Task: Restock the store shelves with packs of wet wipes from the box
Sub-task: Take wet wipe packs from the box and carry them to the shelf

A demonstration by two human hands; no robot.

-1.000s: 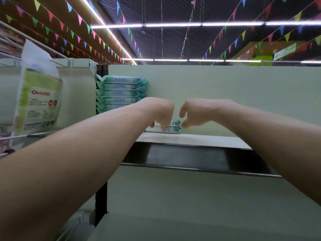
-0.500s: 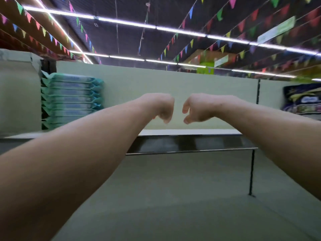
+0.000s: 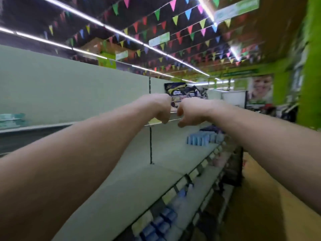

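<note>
- Head view: we see both forearms stretched out ahead. The left hand and right hand are close together but do not touch.
- Each hand shows its back to us with the wrist bent. The fingers are curled under into a narrow fist, and we see nothing held in either.
- The packs of wet wipes lie in a teal stack far to the left of the left hand. They sit on the upper shelf, against the pale back panel.
- Just behind the gap between the hands stands a dark printed package, partly hidden by the knuckles. It is too blurred for us to read.
- Below the left hand a thin black upright drops to the lower shelf.
- Below and beyond the right hand a row of light blue packs stands on that shelf.
- Under the right forearm, blue-topped goods fill the tiers below; blur hides what they are.
- Above the hands, coloured bunting and light strips cross the dark ceiling.
- Well to the right of the right hand we see a green pillar, a poster and the tan aisle floor.
</note>
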